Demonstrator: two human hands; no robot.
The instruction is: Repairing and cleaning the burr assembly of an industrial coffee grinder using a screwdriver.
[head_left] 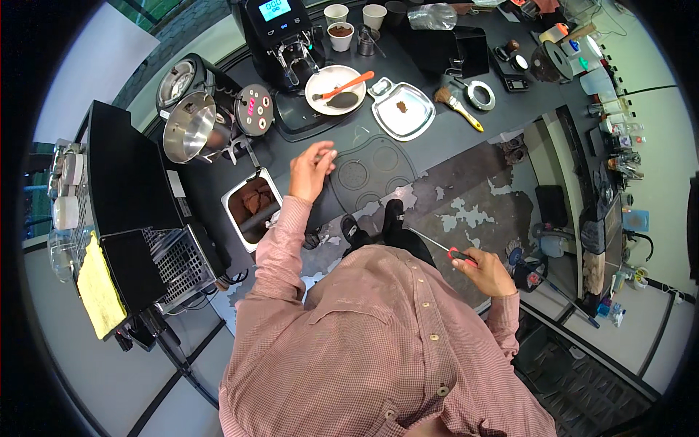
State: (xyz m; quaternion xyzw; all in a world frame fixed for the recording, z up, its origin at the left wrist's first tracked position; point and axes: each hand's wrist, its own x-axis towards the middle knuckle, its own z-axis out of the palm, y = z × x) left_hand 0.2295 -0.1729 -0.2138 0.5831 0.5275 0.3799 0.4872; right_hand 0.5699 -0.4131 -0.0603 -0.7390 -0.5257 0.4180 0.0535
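In my right hand [486, 274] is a screwdriver [460, 256] with a red and black handle, its thin shaft pointing up and left. My left hand [312, 173] hovers at the counter's near edge, fingers loosely curled and apart, with nothing visible in them. Just right of it lies a black rubber mat [371, 166] with round recesses. Below and left stands a rectangular metal bin [231, 211] with brown coffee grounds [255, 197] inside. Beyond the hand, a white plate [331, 76] carries an orange-handled utensil [353, 84] and dark powder.
A grinder [275, 36] with a lit display stands at the back, beside paper cups [340, 36]. Further right are a metal tray [404, 127], a yellow-handled brush [460, 109], a metal ring [480, 95] and a scale [515, 81]. A steel pitcher [186, 135] sits left.
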